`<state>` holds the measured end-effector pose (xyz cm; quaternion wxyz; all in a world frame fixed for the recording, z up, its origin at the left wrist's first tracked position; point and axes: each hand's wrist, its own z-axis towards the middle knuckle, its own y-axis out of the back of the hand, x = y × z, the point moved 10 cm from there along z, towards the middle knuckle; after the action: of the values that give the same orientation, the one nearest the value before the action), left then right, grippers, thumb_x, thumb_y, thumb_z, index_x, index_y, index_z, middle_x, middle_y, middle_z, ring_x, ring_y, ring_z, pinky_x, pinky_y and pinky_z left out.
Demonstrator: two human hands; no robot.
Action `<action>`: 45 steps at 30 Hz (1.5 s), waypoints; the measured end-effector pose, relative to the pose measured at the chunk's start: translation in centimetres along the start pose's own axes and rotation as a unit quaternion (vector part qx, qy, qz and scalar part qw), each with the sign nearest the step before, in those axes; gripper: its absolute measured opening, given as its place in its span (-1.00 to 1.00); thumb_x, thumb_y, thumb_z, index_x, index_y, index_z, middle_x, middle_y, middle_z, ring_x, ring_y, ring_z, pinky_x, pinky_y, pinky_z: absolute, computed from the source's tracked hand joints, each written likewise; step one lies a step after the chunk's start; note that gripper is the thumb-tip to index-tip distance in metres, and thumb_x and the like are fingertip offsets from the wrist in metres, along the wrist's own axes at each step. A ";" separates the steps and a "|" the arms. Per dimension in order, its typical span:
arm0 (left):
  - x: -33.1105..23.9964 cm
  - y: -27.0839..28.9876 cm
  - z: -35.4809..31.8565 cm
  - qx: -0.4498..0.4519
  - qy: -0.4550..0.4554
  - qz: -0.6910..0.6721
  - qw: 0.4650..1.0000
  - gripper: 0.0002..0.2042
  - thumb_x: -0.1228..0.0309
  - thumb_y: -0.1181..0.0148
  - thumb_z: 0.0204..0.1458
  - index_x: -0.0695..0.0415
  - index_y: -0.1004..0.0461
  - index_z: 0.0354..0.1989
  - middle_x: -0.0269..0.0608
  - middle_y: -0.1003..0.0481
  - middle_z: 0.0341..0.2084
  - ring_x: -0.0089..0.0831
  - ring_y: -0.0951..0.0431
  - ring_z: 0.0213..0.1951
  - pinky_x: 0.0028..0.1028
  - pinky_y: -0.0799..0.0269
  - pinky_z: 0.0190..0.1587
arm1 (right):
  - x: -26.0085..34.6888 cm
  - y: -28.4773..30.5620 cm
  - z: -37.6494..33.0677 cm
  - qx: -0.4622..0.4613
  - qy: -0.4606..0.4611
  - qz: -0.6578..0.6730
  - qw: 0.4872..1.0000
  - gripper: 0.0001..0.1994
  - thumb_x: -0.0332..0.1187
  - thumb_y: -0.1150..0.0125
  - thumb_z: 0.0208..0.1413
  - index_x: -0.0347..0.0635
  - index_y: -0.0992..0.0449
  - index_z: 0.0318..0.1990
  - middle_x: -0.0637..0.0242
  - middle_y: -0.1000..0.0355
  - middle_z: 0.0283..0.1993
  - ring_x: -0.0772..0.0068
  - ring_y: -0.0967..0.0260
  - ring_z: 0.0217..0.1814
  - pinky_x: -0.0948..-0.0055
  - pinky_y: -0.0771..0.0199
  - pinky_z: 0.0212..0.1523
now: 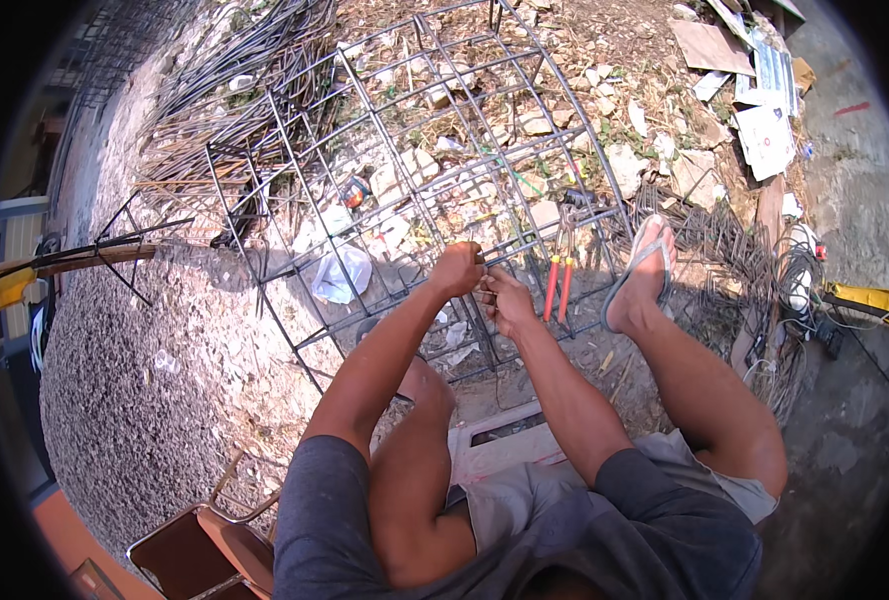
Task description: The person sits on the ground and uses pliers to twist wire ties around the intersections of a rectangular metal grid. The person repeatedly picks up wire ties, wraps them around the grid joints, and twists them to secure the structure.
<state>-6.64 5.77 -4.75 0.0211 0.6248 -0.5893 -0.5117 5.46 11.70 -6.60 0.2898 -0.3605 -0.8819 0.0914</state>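
A cage of dark steel rebar point(370, 105), tied in a grid, spreads out in front of me. Over its near part, my left hand point(458, 269) is closed, knuckles up, close against my right hand. The fingers of my right hand point(508, 302) are pinched together just beside it. Whatever is between the fingers of either hand is too small to make out. To the right of my hands, pincers with red handles point(553, 287) hang on the rebar, handles toward me. My right foot in a flip-flop point(645, 265) rests at the cage's right edge.
Loose rods point(255, 75) lie piled at the far left. Rubble point(620, 170) and a white plastic bag point(342, 273) lie under and around the cage. Bent wire pieces point(710, 245) heap up at the right. A gravel mound point(155, 390) and a brown chair point(190, 550) stand left.
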 end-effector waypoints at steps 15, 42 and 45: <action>-2.9 2.3 -2.3 -0.072 -0.065 -0.133 0.986 -0.78 0.54 -0.26 -0.03 0.25 -0.40 -0.22 0.00 -0.61 -0.32 -0.18 -0.67 -0.23 -0.31 -0.55 -0.16 | 1.9 -0.5 -1.2 -0.022 0.020 -0.037 0.999 -0.86 -0.35 -0.01 0.29 -0.16 -0.48 -0.14 0.50 -0.33 -0.45 0.74 -0.10 -0.63 0.69 0.07 -0.74; -2.2 2.8 -3.6 -0.124 -0.098 -0.057 0.986 -0.79 0.35 -0.26 -0.04 0.12 -0.52 -0.23 0.08 -0.59 -0.33 0.09 -0.58 -0.22 -0.13 -0.48 -0.17 | 11.6 -12.8 -7.4 -0.005 0.174 -0.842 0.511 -0.73 -0.36 -0.19 -0.05 -0.29 -0.62 -0.21 -0.10 -0.58 -0.20 -0.07 -0.57 -0.09 0.11 -0.58 -0.09; -1.7 2.2 -3.5 -0.128 -0.114 -0.045 0.984 -0.82 0.34 -0.21 -0.05 0.10 -0.56 -0.27 0.12 -0.58 -0.32 0.12 -0.56 -0.20 -0.11 -0.48 -0.14 | 11.9 -16.1 -7.9 0.052 0.197 -0.898 0.391 -0.79 -0.37 -0.22 -0.07 -0.25 -0.65 -0.28 -0.03 -0.60 -0.22 -0.03 -0.59 -0.12 0.18 -0.60 -0.16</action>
<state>-5.56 4.39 -0.69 0.0104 0.5805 -0.4891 -0.6509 -6.18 7.90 11.12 0.3879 0.6478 -0.6063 -0.2495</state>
